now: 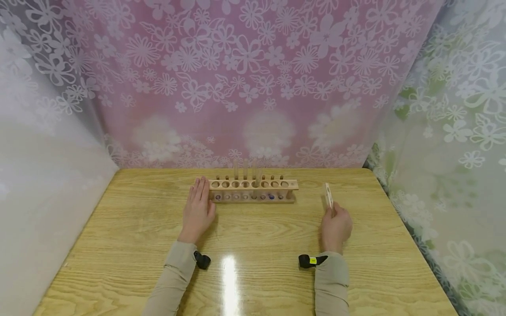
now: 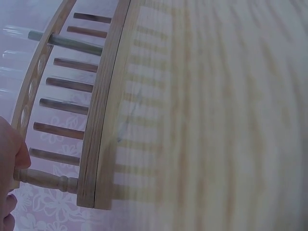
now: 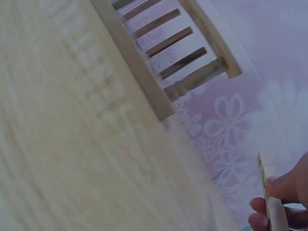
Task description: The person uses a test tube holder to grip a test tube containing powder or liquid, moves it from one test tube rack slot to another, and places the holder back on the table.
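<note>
A wooden test tube rack [image 1: 293, 184] stands toward the far side of the table, with a row of round holes along its top rail. Several clear test tubes [image 1: 258, 177] stick up from its middle holes. My left hand [image 1: 197, 214] is at the left end of the rack; in the left wrist view the thumb [image 2: 14, 144] lies against the end of the top rail, with fingertips just beyond it. To the right of the rack, my right hand [image 1: 336, 226] pinches a wooden test tube holder [image 1: 329, 195] between thumb and fingers, its jaw end pointing away from me.
Short pegs [image 1: 282, 177] line the back of the rack. Blue spots [image 1: 271, 196] show on its lower board. The wood-grain table [image 1: 261, 281] ends at a pink flowered curtain [image 1: 245, 87], with pale curtains on both sides.
</note>
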A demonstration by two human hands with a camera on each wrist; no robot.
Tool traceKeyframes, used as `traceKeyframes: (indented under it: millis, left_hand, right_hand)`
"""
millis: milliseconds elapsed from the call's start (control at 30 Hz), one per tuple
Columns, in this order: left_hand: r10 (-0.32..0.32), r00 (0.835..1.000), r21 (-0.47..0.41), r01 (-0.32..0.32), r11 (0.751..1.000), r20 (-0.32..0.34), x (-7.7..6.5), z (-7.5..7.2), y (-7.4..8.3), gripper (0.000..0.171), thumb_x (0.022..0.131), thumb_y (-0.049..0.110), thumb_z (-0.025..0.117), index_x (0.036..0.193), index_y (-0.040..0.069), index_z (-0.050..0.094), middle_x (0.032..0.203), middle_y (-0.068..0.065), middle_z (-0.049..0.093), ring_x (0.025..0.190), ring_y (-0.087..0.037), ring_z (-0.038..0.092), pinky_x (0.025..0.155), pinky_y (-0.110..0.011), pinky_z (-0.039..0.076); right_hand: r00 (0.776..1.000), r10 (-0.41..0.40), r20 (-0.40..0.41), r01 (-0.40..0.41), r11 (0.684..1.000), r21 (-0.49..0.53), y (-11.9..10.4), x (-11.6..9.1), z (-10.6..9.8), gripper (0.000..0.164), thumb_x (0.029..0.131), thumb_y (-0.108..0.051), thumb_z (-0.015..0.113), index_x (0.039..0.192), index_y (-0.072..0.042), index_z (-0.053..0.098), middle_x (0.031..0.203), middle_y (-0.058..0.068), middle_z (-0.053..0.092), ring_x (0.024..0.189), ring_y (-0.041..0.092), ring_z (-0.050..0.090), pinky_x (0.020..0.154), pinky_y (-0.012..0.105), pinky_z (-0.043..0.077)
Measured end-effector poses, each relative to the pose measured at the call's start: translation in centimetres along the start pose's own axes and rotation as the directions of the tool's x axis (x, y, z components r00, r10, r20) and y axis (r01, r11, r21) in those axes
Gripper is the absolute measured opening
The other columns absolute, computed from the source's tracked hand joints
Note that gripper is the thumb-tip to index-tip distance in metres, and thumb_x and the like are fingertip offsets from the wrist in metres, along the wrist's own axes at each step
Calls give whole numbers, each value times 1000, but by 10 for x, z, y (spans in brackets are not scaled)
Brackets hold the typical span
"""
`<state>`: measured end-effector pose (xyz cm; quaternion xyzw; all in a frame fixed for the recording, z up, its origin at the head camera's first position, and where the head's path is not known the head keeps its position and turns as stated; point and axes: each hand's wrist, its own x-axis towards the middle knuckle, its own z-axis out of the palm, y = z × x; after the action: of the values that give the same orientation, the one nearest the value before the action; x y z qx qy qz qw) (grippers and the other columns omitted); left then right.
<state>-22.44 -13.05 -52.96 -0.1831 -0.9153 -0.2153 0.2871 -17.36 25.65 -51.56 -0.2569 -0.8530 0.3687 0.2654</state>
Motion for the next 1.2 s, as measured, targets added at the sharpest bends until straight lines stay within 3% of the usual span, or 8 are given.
traceKeyframes:
  millis: [200, 433, 667, 833, 1067, 1200]
  left_hand:
    - [12, 1000, 6, -12, 1000, 0, 0, -2, 1, 66, 86, 2, 61, 145, -13, 38, 151, -29, 38, 143, -41, 31, 115, -57, 30]
    - [9, 1000, 10, -9, 1000, 22, 1, -4, 2, 65, 87, 2, 61, 146, -13, 38, 151, -29, 38, 142, -43, 32, 115, -56, 30]
    - [18, 1000, 3, -18, 1000, 16, 1, -4, 1, 65, 86, 2, 61, 145, -14, 38, 151, -30, 38, 143, -42, 31, 114, -58, 31]
    - [24, 1000, -8, -24, 1000, 7, 1, -4, 0, 65, 86, 1, 62, 145, -13, 38, 150, -29, 39, 143, -42, 31, 116, -56, 29]
    - [20, 1000, -2, -20, 1000, 2, 0, -4, 0, 66, 85, 1, 62, 145, -13, 39, 149, -29, 40, 141, -43, 34, 116, -56, 29]
    - [12, 1000, -9, -12, 1000, 9, 1, -4, 0, 66, 86, 1, 61, 146, -13, 38, 150, -29, 39, 142, -43, 33, 119, -53, 25]
  right_hand:
    - [997, -74, 2, 74, 996, 59, -20, 1, -14, 28, 95, -11, 65, 119, 3, 70, 108, 26, 67, 99, 45, 62, 80, 58, 48]
    - [988, -156, 22, 154, 985, 76, -43, 1, -26, 27, 94, -13, 68, 115, 3, 72, 99, 23, 70, 77, 33, 63, 60, 37, 46]
    - [972, -226, 63, 219, 971, 98, -59, 0, -39, 29, 95, -19, 68, 114, 2, 73, 98, 19, 72, 72, 28, 62, 51, 21, 42]
    - [962, -263, 80, 254, 961, 109, -76, 0, -45, 29, 93, -16, 70, 114, 4, 72, 97, 21, 71, 73, 30, 63, 51, 24, 44]
    - [929, -359, 90, 352, 932, 88, -95, -3, -45, 31, 92, -17, 72, 114, 5, 72, 97, 23, 71, 73, 33, 66, 58, 44, 53]
    - [907, -409, 100, 405, 912, 62, -104, -2, -42, 30, 91, -18, 72, 113, 4, 72, 98, 22, 71, 73, 34, 66, 58, 47, 53]
